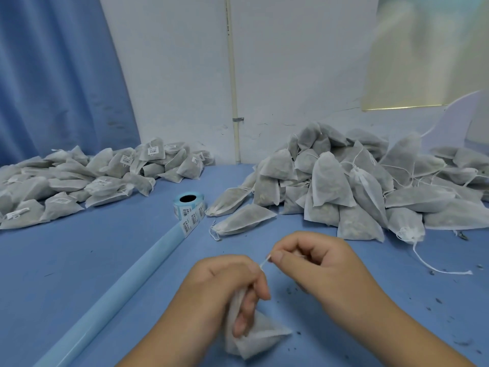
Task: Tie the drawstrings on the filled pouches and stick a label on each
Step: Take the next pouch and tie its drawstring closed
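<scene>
The right grip [312,260] pinches the drawstring [264,264] between thumb and forefinger. The left grip [227,284] is clenched round the gathered neck of a pouch [260,337], whose filled body juts out below the fingers and appears to rest on the worktop [79,260], close to the person. The step in hand looks to be drawing the mouth closed and knotting it. To do it well, I would hold the neck firmly just under the string so the filling cannot creep up. I would pull straight away from the neck, not sideways, so the thin fabric gathers evenly without tearing, and seat the knot hard against the gather. Only a short taut run of string shows between the two grips, so the pinch has little slack to lose. Both forearms enter from the bottom edge and converge. The left has knuckles up and fingers wrapped downward, and the right sits a little farther out, back of the hand up, fingers curled in. Beyond them stands the label roll [189,205], its blue backing strip [119,295] trailing toward the lower left, within easy reach for the sticking that I judge comes next. To the right is a heap of unlabelled pouches [344,181] with loose strings, and to the left, well apart, a heap of labelled ones [92,176]. Dark crumbs [439,300] speckle the worktop at right.
</scene>
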`<state>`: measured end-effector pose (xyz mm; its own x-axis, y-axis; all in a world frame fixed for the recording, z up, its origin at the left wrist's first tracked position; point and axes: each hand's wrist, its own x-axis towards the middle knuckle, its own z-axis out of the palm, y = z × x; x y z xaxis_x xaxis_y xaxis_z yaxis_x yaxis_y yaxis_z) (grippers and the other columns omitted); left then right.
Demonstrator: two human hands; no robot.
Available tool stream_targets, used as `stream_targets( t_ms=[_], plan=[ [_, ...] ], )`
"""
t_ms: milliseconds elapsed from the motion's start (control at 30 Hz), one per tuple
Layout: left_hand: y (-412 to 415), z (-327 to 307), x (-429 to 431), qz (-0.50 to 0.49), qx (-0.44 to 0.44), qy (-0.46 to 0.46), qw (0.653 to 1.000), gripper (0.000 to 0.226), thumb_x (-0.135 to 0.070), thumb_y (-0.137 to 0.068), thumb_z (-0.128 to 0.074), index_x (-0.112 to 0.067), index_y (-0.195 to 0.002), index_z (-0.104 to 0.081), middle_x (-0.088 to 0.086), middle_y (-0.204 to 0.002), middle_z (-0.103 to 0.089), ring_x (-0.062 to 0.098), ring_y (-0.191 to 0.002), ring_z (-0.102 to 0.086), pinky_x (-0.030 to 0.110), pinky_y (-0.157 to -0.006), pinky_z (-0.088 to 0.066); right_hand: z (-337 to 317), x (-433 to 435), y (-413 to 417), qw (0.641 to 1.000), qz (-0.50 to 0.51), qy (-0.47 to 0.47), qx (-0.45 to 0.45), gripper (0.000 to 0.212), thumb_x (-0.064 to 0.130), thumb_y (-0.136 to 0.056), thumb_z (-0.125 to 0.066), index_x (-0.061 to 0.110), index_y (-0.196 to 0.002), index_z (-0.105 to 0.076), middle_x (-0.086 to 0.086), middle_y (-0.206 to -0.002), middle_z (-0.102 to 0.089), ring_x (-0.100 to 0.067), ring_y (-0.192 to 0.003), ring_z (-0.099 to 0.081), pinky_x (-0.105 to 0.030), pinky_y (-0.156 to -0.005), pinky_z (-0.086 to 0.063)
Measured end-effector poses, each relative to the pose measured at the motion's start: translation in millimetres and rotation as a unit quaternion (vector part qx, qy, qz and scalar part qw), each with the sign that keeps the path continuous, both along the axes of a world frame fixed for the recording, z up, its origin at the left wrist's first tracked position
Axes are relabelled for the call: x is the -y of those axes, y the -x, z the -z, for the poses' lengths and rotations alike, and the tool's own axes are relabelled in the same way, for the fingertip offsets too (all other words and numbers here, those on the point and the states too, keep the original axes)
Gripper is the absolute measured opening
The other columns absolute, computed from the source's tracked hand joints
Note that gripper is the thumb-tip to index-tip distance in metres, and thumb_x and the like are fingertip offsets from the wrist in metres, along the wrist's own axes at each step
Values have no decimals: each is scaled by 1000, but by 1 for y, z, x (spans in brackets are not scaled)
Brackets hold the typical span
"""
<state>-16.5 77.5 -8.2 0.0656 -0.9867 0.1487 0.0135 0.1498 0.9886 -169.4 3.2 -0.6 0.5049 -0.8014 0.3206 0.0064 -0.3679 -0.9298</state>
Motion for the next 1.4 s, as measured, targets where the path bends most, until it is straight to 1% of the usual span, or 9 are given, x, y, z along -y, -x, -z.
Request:
stream_targets(
  t_ms=[133, 200, 267, 400, 567, 900, 1067, 1200, 1400],
  plan=[
    [-8, -9, 2, 35, -230, -65, 970, 13, -13, -63, -59, -9, -51, -57, 1, -45, -33, 11, -29, -29, 22, -37, -35, -3, 5, 5, 994, 101, 23, 25, 13, 18, -80, -65, 29, -79, -71, 13, -62, -57, -4, -52, -46, -12, -50, -38],
    [-11, -11, 3, 48, -270, -83, 958, 16, -15, -66, -59, -9, -51, -56, -1, -46, -32, 10, -29, -29, 22, -35, -35, -6, 4, 8, 987, 133, 82, 32, 19, 13, -80, -65, 30, -81, -70, 16, -73, -60, -1, -58, -50, -9, -55, -39],
    [-11, -10, 3, 63, -287, -93, 951, 17, -14, -68, -60, -9, -53, -55, -1, -47, -33, 10, -30, -30, 24, -35, -36, -8, 0, 9, 991, 102, 74, 50, 17, 13, -79, -65, 29, -78, -70, 15, -71, -60, -1, -58, -50, -7, -54, -38],
    [-7, -7, 5, 88, -272, -109, 952, 20, -18, -72, -55, -10, -54, -56, -1, -47, -34, 10, -31, -31, 24, -36, -36, -7, -9, 1, 999, -33, 19, 9, 13, 14, -82, -70, 25, -76, -70, 12, -60, -57, -6, -58, -50, -14, -56, -41],
    [-8, -3, 5, 118, -229, -93, 962, 17, -24, -69, -64, -10, -60, -60, 0, -51, -38, 10, -35, -34, 24, -42, -39, -6, -14, -2, 996, -88, -9, -31, 19, 6, -84, -67, 20, -72, -70, 11, -59, -54, -7, -59, -47, -17, -57, -40],
    [-9, -5, 1, 87, -61, -42, 993, 22, -32, -68, -63, -13, -57, -61, 4, -53, -44, 13, -40, -36, 24, -49, -40, -6, -16, -4, 995, -78, -31, -51, 18, 8, -77, -64, 19, -63, -67, 10, -53, -50, -6, -52, -42, -16, -50, -36],
    [-9, -5, 1, 60, -39, -52, 996, 17, -26, -67, -62, -11, -59, -63, 6, -52, -45, 13, -39, -36, 24, -47, -41, -5, -16, -4, 993, -81, -37, -73, 23, 7, -77, -60, 23, -61, -64, 8, -53, -49, -8, -52, -40, -18, -49, -33],
    [-10, -5, 1, 31, -44, -72, 996, 18, -27, -62, -67, -10, -60, -63, 6, -53, -45, 13, -36, -33, 24, -45, -38, -5, -14, -3, 993, -72, -34, -83, 5, 21, -65, -59, 22, -62, -62, 5, -54, -50, -10, -51, -40, -17, -49, -34],
    [-13, -7, -1, 73, -54, -81, 993, 19, -27, -67, -64, -10, -60, -61, 5, -53, -45, 14, -38, -33, 24, -46, -38, -2, -10, -4, 994, -63, -48, -75, 11, 17, -77, -63, 22, -69, -69, 10, -57, -57, -9, -56, -49, -19, -52, -40]
  ],
)
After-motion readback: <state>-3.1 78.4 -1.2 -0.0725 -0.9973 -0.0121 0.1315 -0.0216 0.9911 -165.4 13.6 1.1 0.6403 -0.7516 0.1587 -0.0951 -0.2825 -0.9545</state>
